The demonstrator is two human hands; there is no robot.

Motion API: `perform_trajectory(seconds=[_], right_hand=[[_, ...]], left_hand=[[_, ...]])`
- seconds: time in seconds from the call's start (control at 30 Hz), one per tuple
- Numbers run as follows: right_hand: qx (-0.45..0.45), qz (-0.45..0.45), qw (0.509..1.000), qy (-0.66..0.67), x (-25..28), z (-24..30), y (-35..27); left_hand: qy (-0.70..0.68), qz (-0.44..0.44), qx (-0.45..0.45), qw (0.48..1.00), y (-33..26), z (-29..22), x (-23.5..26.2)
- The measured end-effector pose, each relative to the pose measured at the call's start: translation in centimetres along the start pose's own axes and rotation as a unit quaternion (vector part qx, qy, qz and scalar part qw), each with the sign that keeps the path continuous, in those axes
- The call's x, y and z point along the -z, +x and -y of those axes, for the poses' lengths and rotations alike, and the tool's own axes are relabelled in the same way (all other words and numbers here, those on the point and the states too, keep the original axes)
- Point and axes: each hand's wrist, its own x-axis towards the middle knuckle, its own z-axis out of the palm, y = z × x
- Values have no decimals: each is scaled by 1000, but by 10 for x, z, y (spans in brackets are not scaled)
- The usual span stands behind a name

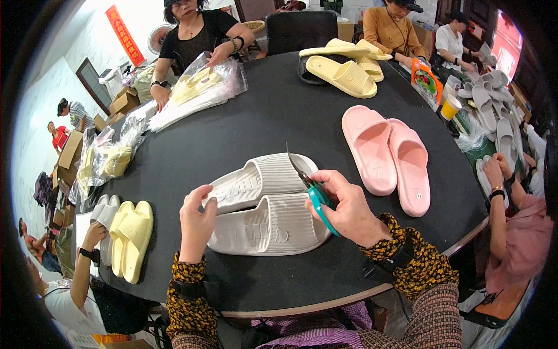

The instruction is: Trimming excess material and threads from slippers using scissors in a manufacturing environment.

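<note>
A pair of light grey slide slippers lies side by side on the black table in front of me, toes to the right. My left hand [197,218] has its thumb and fingers at the heel end of the far grey slipper [238,192], with the near grey slipper [261,227] just beside. In my right hand [349,212] is a pair of scissors [319,205] with teal handles. Their dark blades point away from me over the strap of the far slipper, slightly parted.
Pink slippers [383,154] lie at the right, yellow slippers [346,72] at the far side and more yellow ones [131,238] at the left. Across the table a person handles bagged slippers [200,87]. Grey slippers [494,110] pile up at the right beside a yellow cup [450,107].
</note>
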Motion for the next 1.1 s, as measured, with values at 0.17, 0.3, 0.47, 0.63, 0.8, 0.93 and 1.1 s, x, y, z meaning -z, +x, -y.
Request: perform_trajectory(seconds=[0.17, 0.3, 0.47, 0.63, 0.8, 0.93, 1.1], right_hand=[[30, 25, 999, 11, -3, 6, -5], [-129, 238, 930, 249, -4, 34, -14], [-240, 429, 821, 291, -28, 35, -31], [-299, 487, 758, 313, -53, 19, -45], [-305, 446, 802, 256, -57, 11, -45], [-295, 384, 834, 266, -60, 5, -46], [-305, 272, 863, 296, -46, 6, -30]], left_hand=[[-5, 36, 61, 997, 9, 32, 5], [-20, 41, 41, 998, 10, 37, 1], [-47, 53, 38, 997, 11, 36, -3], [-52, 51, 20, 997, 9, 44, -3], [-33, 65, 28, 997, 9, 30, -1], [-42, 68, 17, 997, 9, 32, -1], [-31, 50, -11, 998, 9, 39, -3]])
